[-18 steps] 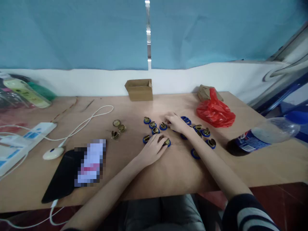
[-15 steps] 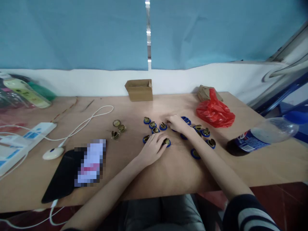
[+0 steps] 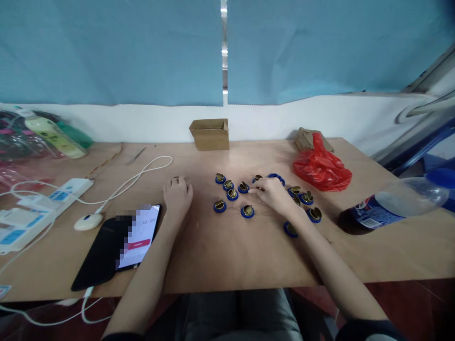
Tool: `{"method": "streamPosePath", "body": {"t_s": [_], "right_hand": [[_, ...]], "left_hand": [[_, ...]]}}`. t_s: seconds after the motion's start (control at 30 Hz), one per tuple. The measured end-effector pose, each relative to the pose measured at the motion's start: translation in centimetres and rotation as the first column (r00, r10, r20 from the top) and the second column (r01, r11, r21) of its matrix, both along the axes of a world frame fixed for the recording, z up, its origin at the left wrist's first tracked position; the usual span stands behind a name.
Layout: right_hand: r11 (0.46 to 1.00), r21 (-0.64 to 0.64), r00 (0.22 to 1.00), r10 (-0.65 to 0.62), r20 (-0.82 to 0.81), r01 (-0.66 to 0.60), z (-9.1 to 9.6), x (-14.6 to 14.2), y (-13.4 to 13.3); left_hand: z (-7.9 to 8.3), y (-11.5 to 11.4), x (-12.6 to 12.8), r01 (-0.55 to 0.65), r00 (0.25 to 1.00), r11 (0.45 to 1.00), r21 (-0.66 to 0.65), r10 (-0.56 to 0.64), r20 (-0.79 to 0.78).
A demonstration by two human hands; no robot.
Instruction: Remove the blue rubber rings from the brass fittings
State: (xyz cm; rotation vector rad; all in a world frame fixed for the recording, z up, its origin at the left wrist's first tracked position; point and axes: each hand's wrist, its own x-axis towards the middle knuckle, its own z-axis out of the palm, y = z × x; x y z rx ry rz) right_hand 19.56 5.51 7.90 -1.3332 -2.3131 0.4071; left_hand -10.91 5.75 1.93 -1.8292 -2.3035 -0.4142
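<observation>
My left hand (image 3: 177,198) is over the spot at the left where gold metal clip pieces lay. Its fingers curl down onto them, and a gold clip piece (image 3: 175,180) peeks out at the fingertips; what they grip is hidden. My right hand (image 3: 273,193) is bent low over the right-hand group, thumb and fingers drawn together; I cannot make out what is between them. Just behind its knuckles is a blue ring with a gold clip (image 3: 257,178). Several similar blue rings with gold clips (image 3: 248,211) lie between the hands, and plain blue rings (image 3: 277,178) sit beyond my right hand.
An open cardboard box (image 3: 210,137) stands at the back. To the right are a red plastic bag (image 3: 322,168) and a cola bottle (image 3: 386,204) on its side. On the left lie a phone (image 3: 140,241), a black pad (image 3: 101,253), white cables and a power strip (image 3: 46,208).
My left hand has moved left from the blue rings to the gold pieces, uncovering the rings it was on. My right hand stays by its group, slightly lower. The view has shifted a little.
</observation>
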Motion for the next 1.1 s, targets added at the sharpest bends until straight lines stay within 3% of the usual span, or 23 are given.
{"method": "streamPosePath", "body": {"t_s": [0.07, 0.17, 0.23, 0.3, 0.37, 0.47, 0.53, 0.7, 0.77, 0.87, 1.0, 1.1], "right_hand": [[0.990, -0.141, 0.987, 0.004, -0.159, -0.027, -0.9, 0.1, -0.6], [0.916, -0.391, 0.910, -0.082, -0.406, -0.092, -1.8, 0.0, -1.4], [0.862, -0.486, 0.861, -0.134, -0.491, -0.143, -1.9, -0.1, -1.7], [0.833, -0.519, 0.818, -0.159, -0.553, -0.190, -1.8, -0.4, -1.9], [0.815, -0.536, 0.774, -0.189, -0.604, -0.220, -1.7, -0.7, -2.1], [0.826, -0.499, 0.712, -0.183, -0.678, -0.262, -1.5, -1.1, -2.3], [0.823, -0.466, 0.669, -0.149, -0.729, -0.325, -1.5, -1.2, -2.4], [0.741, -0.494, 0.575, -0.178, -0.799, -0.456, -1.3, -1.1, -2.6], [0.757, -0.463, 0.536, -0.178, -0.825, -0.460, -1.3, -1.1, -2.5], [0.763, -0.438, 0.447, -0.219, -0.867, -0.476, -1.8, -1.2, -2.3], [0.699, -0.449, 0.308, -0.329, -0.893, -0.556, -2.7, -1.7, -2.2], [0.665, -0.468, 0.290, -0.368, -0.884, -0.582, -3.2, -2.1, -2.4]], "left_hand": [[-0.4, 0.1, -0.2, 0.010, 1.000, 0.997, -0.082, -0.011, -0.015], [-0.8, 0.1, -0.3, 0.021, 1.000, 0.993, -0.116, -0.020, 0.010], [-0.7, 0.2, -0.3, 0.072, 0.995, 0.997, -0.039, -0.069, 0.073], [-0.5, 0.1, 0.2, 0.187, 0.959, 0.976, 0.112, -0.206, 0.193], [-0.2, -0.3, 1.5, 0.309, 0.839, 0.905, 0.292, -0.404, 0.364], [0.1, -1.7, 4.5, 0.301, 0.557, 0.849, 0.435, -0.527, 0.642], [0.2, -2.9, 6.7, 0.336, 0.329, 0.845, 0.417, -0.520, 0.788], [0.2, -5.0, 9.6, 0.449, -0.010, 0.822, 0.352, -0.389, 0.921], [0.2, -5.2, 9.7, 0.456, -0.080, 0.810, 0.369, -0.376, 0.923], [0.1, -5.1, 9.3, 0.428, -0.117, 0.816, 0.388, -0.376, 0.919], [0.0, -5.0, 8.9, 0.428, -0.205, 0.815, 0.389, -0.332, 0.921], [0.1, -5.0, 8.9, 0.436, -0.244, 0.808, 0.396, -0.318, 0.916]]}}
